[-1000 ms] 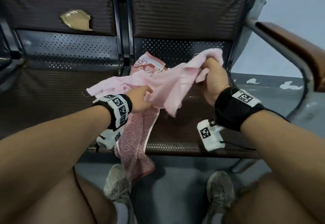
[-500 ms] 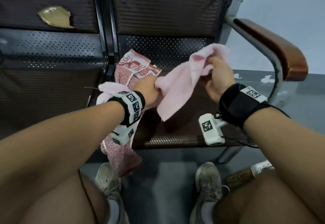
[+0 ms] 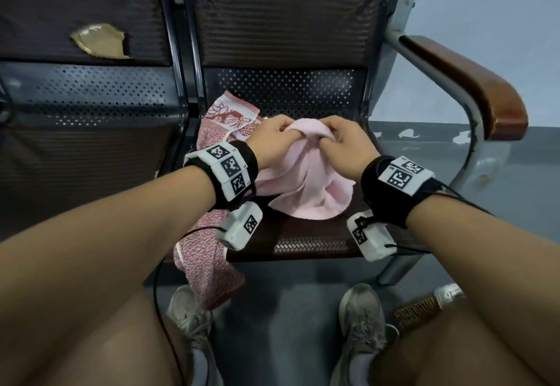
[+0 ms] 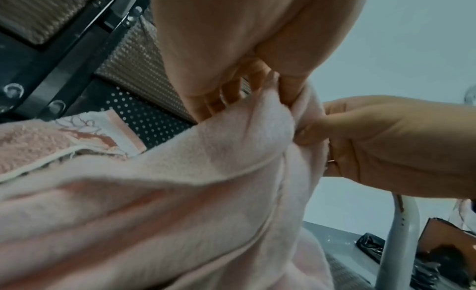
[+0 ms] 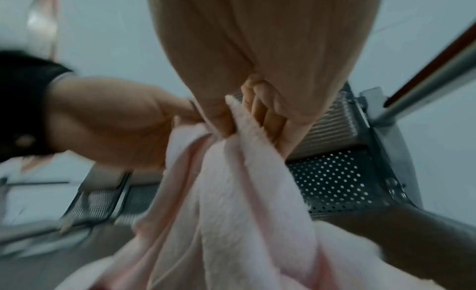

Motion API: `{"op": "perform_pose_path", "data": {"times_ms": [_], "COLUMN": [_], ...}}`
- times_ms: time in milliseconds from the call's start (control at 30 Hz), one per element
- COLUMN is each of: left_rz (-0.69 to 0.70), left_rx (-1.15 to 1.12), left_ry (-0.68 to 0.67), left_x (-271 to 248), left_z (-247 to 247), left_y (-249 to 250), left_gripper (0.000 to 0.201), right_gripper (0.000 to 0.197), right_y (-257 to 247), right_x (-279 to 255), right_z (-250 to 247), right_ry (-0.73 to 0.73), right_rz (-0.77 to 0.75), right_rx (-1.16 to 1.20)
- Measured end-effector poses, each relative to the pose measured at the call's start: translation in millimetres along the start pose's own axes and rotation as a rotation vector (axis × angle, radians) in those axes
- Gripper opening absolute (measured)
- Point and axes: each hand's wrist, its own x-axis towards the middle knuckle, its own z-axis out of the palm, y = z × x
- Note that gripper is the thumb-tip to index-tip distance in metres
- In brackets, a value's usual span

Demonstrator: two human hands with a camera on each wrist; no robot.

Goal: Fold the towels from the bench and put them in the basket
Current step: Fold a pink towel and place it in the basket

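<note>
A pale pink towel (image 3: 306,179) (image 4: 180,202) (image 5: 231,202) hangs bunched above the bench seat (image 3: 318,231). My left hand (image 3: 272,140) (image 4: 247,95) and right hand (image 3: 342,143) (image 5: 247,115) pinch its top edge side by side, almost touching. Its lower part droops toward the seat. A red-and-white patterned towel (image 3: 224,131) lies under and behind it and hangs over the seat's front edge (image 3: 209,267). In the left wrist view the patterned towel (image 4: 85,131) lies at the left behind the pink one.
The dark metal bench has a perforated back (image 3: 285,88) and a brown armrest (image 3: 472,82) on the right. A torn patch (image 3: 97,40) shows on the left seat back. My shoes (image 3: 360,319) stand on the grey floor, with a woven rim (image 3: 421,310) at lower right.
My hands have come together: the right hand moved left and down, so the pink towel's two held ends now meet. The towel hangs doubled.
</note>
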Motion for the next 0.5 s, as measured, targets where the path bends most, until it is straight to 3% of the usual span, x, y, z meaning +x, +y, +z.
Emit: {"op": "perform_pose_path", "data": {"times_ms": [100,133,200,267,300,367,433,500], "left_rz": [0.029,0.054,0.105,0.109,0.105,0.128,0.158,0.164], "left_rx": [0.165,0.269,0.45,0.449,0.401,0.321,0.276,0.196], "left_ry": [-0.112,-0.166,-0.17,-0.043,0.037,0.132,0.163,0.146], "left_x": [-7,-10,-14,-13,-11,-8,-6,-6], "left_z": [-4,-5,-8,-15,-19,-24,-23,-17], "left_y": [-9,-14,-22,-26,-28,-28,-23,-14], "left_gripper": [0.047,0.05,0.028,0.007,0.009,0.018,0.031,0.038], "right_gripper": [0.036,0.036,0.033,0.026,0.02,0.013,0.027,0.047], "right_y": [3,3,7,13,18,27,29,21], "right_x": [7,7,7,7,7,4,-1,-6], "right_z": [0,0,-1,-6,-10,-16,-15,-6], "right_ry": [0.087,0.108,0.166,0.218,0.215,0.131,-0.006,-0.132], "right_rz": [0.058,0.07,0.075,0.09,0.099,0.147,0.146,0.038], "right_rx": [0.209,0.264,0.314,0.229,0.132,-0.076,-0.182,-0.187]}}
